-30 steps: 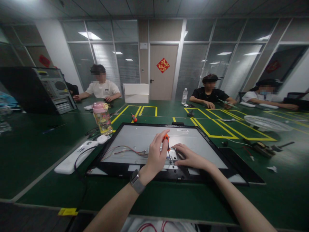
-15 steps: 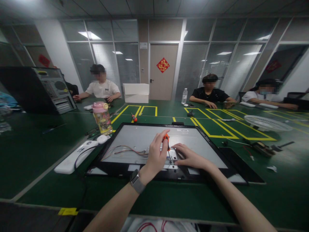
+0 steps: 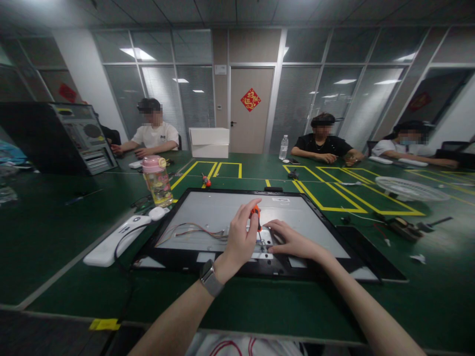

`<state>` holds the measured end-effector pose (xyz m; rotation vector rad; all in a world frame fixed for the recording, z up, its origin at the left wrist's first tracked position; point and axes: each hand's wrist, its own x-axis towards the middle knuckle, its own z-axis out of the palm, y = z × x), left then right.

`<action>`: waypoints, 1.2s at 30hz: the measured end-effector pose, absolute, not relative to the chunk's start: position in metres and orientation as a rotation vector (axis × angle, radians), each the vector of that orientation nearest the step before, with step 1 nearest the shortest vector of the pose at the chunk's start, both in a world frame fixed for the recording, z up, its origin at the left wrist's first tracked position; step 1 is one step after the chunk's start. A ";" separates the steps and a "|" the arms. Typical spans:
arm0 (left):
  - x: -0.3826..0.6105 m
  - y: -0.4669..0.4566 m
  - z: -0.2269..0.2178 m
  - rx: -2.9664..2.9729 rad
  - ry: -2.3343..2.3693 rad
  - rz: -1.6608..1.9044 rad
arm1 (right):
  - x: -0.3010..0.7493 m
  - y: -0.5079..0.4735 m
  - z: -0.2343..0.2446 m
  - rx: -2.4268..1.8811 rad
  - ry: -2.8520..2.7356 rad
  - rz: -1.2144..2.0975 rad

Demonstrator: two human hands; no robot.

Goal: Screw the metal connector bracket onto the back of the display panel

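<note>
My left hand (image 3: 241, 235), with a watch on its wrist, is closed around the orange-and-black handle of a screwdriver (image 3: 256, 212). The shaft points down to a pale metal bracket (image 3: 264, 255) on the back of a flat display panel (image 3: 208, 207). To its right, my right hand (image 3: 291, 240) lies at the bracket's edge, thumb and fingers apart on either side of the screwdriver's lower end. The screw tip is too small to make out. A bundle of thin wires (image 3: 196, 231) runs across the panel to the left of my hands.
Left of the panel lie a white power strip (image 3: 115, 242) and a pink-lidded bottle (image 3: 155, 180). A black computer case (image 3: 44, 138) stands far left. A black flat piece (image 3: 371, 254) lies to the right. Several people sit opposite, near a white box (image 3: 210, 143).
My hands and the screwdriver look the same. Across the table, the person at left has shifted back with an arm drawn in, and the person in black has moved their hands slightly.
</note>
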<state>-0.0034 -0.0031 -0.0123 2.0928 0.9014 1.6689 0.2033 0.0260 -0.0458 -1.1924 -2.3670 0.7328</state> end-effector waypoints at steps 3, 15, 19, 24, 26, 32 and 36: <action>-0.003 -0.003 -0.012 2.089 0.904 1.664 | 0.202 0.024 -0.043 -1.204 -2.365 0.735; -0.003 -0.003 -0.013 2.102 0.905 1.664 | 0.203 0.025 -0.045 -1.189 -2.379 0.724; -0.003 -0.003 -0.014 2.100 0.901 1.661 | 0.203 0.025 -0.044 -1.192 -2.374 0.726; -0.003 -0.003 -0.013 2.104 0.903 1.645 | 0.203 0.025 -0.044 -1.184 -2.375 0.724; -0.003 -0.003 -0.013 2.106 0.898 1.648 | 0.203 0.025 -0.044 -1.190 -2.374 0.724; -0.003 -0.002 -0.014 2.102 0.900 1.648 | 0.204 0.027 -0.047 -1.177 -2.375 0.701; -0.002 -0.002 -0.013 2.106 0.898 1.646 | 0.203 0.025 -0.045 -1.185 -2.379 0.704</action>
